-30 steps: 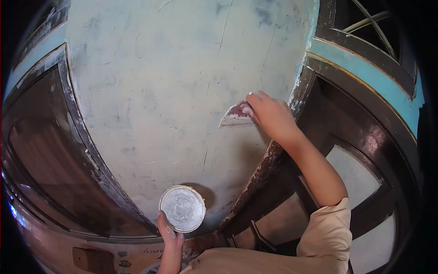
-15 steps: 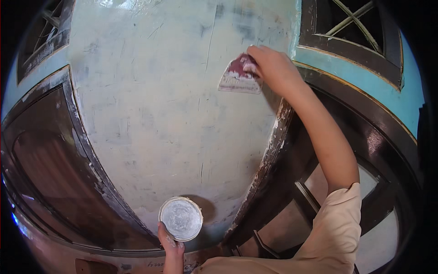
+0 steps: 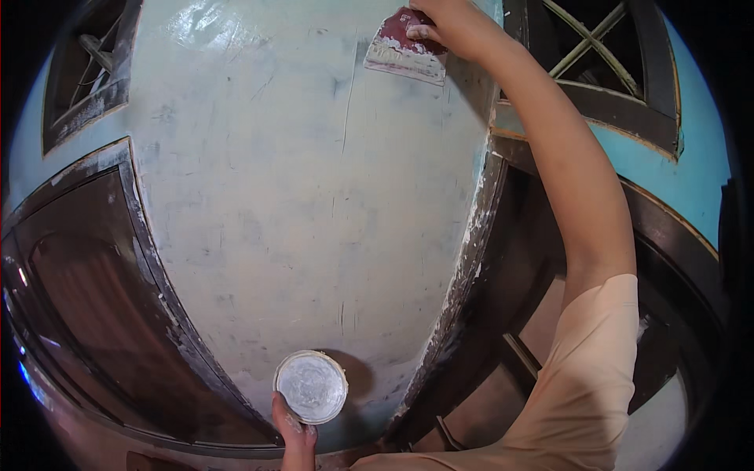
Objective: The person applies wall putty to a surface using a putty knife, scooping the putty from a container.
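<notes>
My right hand (image 3: pixel 452 30) grips a maroon, putty-smeared scraper (image 3: pixel 404 49) high on the pale, patchy wall panel (image 3: pixel 314 188), with the broad lower edge of the blade at or very close to the wall near the panel's right side. Low in front of the panel, my left hand (image 3: pixel 294 428) holds a round white tub (image 3: pixel 310 383) with pale, pasty material inside, its thumb along the tub's left side. A glossy wet-looking patch shows near the top of the wall.
Dark wooden doors (image 3: pixel 86 290) with worn, putty-marked frames (image 3: pixel 463 282) flank the panel on both sides. Windows with crossed bars (image 3: pixel 589 43) sit above them in turquoise wall (image 3: pixel 660 180). Part of a brown object shows at the bottom left.
My right hand has risen with the scraper from mid-panel to near the top, the arm stretching upward. The view has shifted, so the windows and the tub appear lower.
</notes>
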The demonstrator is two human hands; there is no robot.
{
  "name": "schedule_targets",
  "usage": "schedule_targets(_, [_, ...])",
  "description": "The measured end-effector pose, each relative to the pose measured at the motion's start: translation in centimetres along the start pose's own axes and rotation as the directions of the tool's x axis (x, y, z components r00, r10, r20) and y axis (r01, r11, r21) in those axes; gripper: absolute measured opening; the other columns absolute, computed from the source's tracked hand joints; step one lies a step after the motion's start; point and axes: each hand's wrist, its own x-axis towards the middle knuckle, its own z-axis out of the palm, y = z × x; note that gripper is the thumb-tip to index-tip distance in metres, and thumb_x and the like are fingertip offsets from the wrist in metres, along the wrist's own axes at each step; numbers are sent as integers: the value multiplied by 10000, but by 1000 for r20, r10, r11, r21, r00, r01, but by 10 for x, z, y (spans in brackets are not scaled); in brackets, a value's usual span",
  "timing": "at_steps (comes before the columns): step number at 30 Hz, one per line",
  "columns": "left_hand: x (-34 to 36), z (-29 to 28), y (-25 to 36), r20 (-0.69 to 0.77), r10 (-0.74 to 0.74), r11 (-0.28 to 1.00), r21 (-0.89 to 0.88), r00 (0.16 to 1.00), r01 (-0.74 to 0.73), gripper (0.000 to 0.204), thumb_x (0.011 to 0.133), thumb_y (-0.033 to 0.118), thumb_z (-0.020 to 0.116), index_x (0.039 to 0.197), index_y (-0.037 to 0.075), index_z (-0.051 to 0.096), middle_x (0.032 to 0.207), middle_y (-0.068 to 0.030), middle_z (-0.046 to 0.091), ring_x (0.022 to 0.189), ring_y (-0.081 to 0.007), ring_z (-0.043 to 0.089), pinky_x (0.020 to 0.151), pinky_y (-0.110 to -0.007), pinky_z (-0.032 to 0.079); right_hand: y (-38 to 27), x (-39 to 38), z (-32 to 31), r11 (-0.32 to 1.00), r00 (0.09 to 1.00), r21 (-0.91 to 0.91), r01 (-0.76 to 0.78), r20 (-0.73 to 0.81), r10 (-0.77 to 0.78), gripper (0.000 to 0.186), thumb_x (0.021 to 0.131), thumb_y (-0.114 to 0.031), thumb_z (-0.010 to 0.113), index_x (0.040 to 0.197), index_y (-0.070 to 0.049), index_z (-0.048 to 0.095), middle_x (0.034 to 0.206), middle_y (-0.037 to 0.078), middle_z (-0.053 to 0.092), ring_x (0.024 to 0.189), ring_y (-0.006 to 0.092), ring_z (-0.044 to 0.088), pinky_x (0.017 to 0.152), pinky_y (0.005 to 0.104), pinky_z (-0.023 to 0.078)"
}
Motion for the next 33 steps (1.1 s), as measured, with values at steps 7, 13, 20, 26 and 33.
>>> schedule_targets(7, [-4, 1, -5, -37, 22, 1000, -6, 999, -22, 465, 994, 378, 416, 1266, 9, 494, 1244, -115, 577, 1116, -268, 577, 964, -409, 460, 24, 27, -46, 982, 976, 109, -153, -139, 168, 335, 834, -275, 683, 1083, -62, 609, 1022, 185, 664, 967, 384, 623, 802, 431, 494])
schedule_targets(13, [-15, 9, -2, 12, 47, 998, 34, 999, -47, 475, 990, 387, 417, 1263, 5, 492, 1239, -124, 577, 1115, -266, 578, 961, -402, 462, 17, 10, -89, 892, 929, 343, -296, -112, 351, 303, 857, -233, 664, 1095, -48, 629, 972, 181, 681, 890, 337, 655, 777, 401, 506])
schedule_targets(20, [-23, 20, -5, 18, 11, 999, 33, 1000, -11, 459, 994, 384, 409, 1241, 10, 503, 1220, -120, 581, 1107, -268, 579, 955, -403, 463, -5, -14, -79, 885, 963, 381, -268, 125, 237, 330, 868, -247, 650, 1059, 19, 610, 959, 210, 673, 889, 331, 656, 776, 400, 508])
schedule_targets(26, [-24, 10, -10, 43, -5, 999, 33, 999, 4, 453, 992, 390, 414, 1240, 22, 504, 1211, -119, 583, 1099, -263, 582, 949, -401, 465, 4, -16, -17, 855, 957, 471, -216, 277, 89, 216, 862, -162, 665, 984, -11, 570, 732, 86, 641, 627, 133, 603, 568, 290, 495])
schedule_targets(33, [-26, 5, -6, 18, 6, 1000, 29, 1000, -7, 458, 992, 395, 409, 1249, 28, 503, 1224, -111, 579, 1103, -263, 580, 954, -400, 460, -46, -13, 9, 742, 950, 635, -213, 313, 5, 216, 831, -147, 700, 940, -12, 574, 694, 100, 632, 587, 150, 601, 556, 324, 488])
